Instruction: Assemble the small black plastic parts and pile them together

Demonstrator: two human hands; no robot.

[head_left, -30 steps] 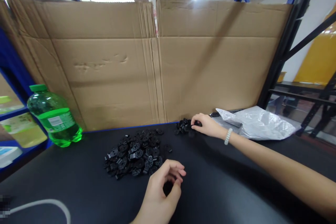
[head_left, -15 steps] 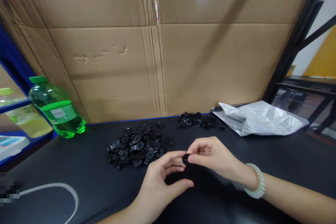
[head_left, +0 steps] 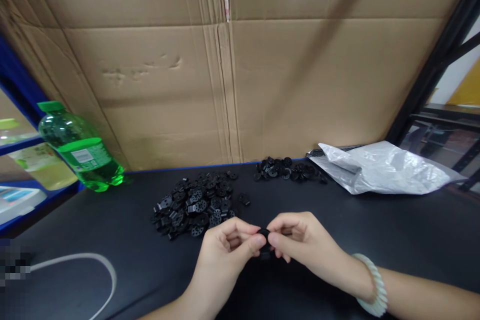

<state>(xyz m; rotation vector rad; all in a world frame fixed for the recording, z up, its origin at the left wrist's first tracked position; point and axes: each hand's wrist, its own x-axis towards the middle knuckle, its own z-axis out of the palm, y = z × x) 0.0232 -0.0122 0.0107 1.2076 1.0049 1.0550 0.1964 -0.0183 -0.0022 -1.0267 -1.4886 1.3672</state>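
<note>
Between my two hands is a small round black plastic part [head_left: 264,233], mostly covered by fingertips. My left hand [head_left: 228,252] pinches its left edge with thumb and fingers. On the other side, my right hand [head_left: 300,235] grips the right edge in the same way. Just beyond the left hand lies a large pile of black plastic parts [head_left: 197,205], several of them discs with holes. One loose black part [head_left: 244,199] sits to the right of that pile. A smaller heap of black parts [head_left: 285,169] is farther back.
A silvery plastic bag [head_left: 386,170] lies at the back right. Tall cardboard [head_left: 165,80] walls off the rear of the black tabletop [head_left: 123,225]. At left, a green bottle [head_left: 80,147] leans by the blue rack, and a pale cable [head_left: 108,267] curves across the front.
My left thumb has closed onto the black part, and both hands have dropped slightly. The camera view has tilted downward.
</note>
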